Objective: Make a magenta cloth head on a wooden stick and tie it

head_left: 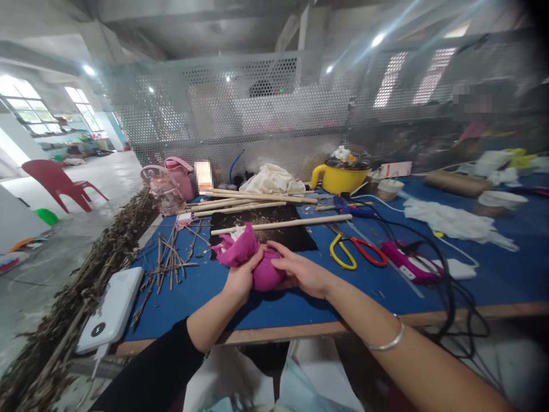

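A magenta cloth bundle (266, 273), round at its lower part with a loose gathered flap at the upper left, is held between both hands above the front of the blue table. My left hand (243, 278) grips it at the gathered neck, its fingers partly hidden by the cloth. From the right, my right hand (300, 272) closes round the rounded part, with fingers on its top and side. Just behind the bundle lie a long wooden stick (300, 223) and a black mat (274, 229) with scattered bits on it.
Scissors (358, 252) with yellow and red handles, a magenta device (412, 263) and black cables lie right on the blue table (343, 303). Twigs (167, 257) and a white power bank (112, 309) are left. Behind stand a yellow pot (343, 176), white cloth (272, 180) and more sticks.
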{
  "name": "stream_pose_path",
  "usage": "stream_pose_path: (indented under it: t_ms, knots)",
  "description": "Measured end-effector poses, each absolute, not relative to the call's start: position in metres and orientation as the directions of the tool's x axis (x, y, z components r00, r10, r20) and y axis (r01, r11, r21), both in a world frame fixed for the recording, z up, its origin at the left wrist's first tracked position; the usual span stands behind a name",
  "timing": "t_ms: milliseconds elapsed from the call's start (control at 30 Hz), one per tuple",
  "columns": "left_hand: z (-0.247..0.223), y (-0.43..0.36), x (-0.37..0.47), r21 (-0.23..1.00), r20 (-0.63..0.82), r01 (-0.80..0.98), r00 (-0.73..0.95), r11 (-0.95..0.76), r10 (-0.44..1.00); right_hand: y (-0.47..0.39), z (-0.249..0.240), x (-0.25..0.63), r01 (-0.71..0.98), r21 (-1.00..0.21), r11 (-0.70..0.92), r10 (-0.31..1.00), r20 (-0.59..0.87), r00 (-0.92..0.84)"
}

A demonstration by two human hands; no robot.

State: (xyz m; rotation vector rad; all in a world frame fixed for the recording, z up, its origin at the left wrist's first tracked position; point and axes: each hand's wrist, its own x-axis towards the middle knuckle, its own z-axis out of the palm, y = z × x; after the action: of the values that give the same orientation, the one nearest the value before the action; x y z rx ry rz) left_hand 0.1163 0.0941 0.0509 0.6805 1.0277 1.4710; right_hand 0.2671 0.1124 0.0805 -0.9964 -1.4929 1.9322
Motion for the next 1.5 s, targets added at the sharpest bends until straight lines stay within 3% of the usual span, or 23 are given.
stream_pose_path:
  t_ms: [200,367,567,900,1100,1300,1500]
  knots:
    - [0.052,0.09,0.114,0.961,-0.067,-0.278,-0.193,0.011,0.979,0.11,0.079,0.263,0.155,-0.987,-0.036,0.832,-0.115,-0.542]
    - [0.05,0.092,0.112,0.97,-0.051,-0.244,-0.158,0.011,0.986,0.11,0.082,0.265,0.194,-0.967,-0.167,0.795,-0.249,-0.553]
    - [0.047,0.093,0.112,0.968,-0.055,-0.25,-0.174,0.01,0.983,0.111,0.083,0.264,0.154,-0.95,-0.272,0.769,-0.311,-0.558]
    - [0.056,0.089,0.119,0.996,-0.035,-0.091,-0.226,0.014,0.974,0.108,0.075,0.258,0.215,-0.972,-0.099,0.846,-0.196,-0.497]
    - [0.053,0.095,0.116,0.999,0.009,-0.038,-0.258,-0.019,0.966,0.106,0.08,0.261,0.094,-0.955,-0.283,0.813,-0.29,-0.505]
    - [0.051,0.091,0.117,0.998,0.009,0.057,-0.263,0.006,0.965,0.103,0.072,0.254,0.084,-0.978,-0.193,0.879,-0.21,-0.427]
    - [0.055,0.1,0.107,0.954,0.16,0.269,-0.075,-0.135,0.984,0.108,0.061,0.271,0.163,-0.983,-0.083,0.876,-0.15,-0.458]
